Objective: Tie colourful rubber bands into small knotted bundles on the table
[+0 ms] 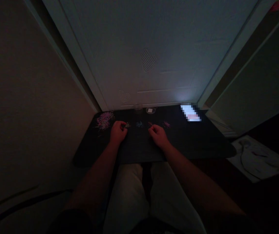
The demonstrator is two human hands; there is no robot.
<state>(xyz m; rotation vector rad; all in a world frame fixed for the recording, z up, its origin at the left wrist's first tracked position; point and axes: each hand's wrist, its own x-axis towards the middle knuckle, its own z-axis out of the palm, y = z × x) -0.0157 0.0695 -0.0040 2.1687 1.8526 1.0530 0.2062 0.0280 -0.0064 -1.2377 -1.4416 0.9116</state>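
A dark table (136, 146) holds several small groups of thin sticks. My left hand (118, 131) is closed beside a pale yellowish pile (128, 124); anything in its fingers is too small to make out. My right hand (158, 134) is closed, its fingertips at a small reddish pile (150, 124), and its contents cannot be told. Between my hands lies a bluish pile (139, 124). A pink pile (166, 124) is just right of my right hand. The large mixed pink and white heap (104, 120) lies at the table's left end.
Against the wall stand a clear container (138, 108) and a small round dish (150, 110) with a white square in it. A bright blurred screen (190, 112) is at the back right. A white board (258, 159) lies below the table's right side.
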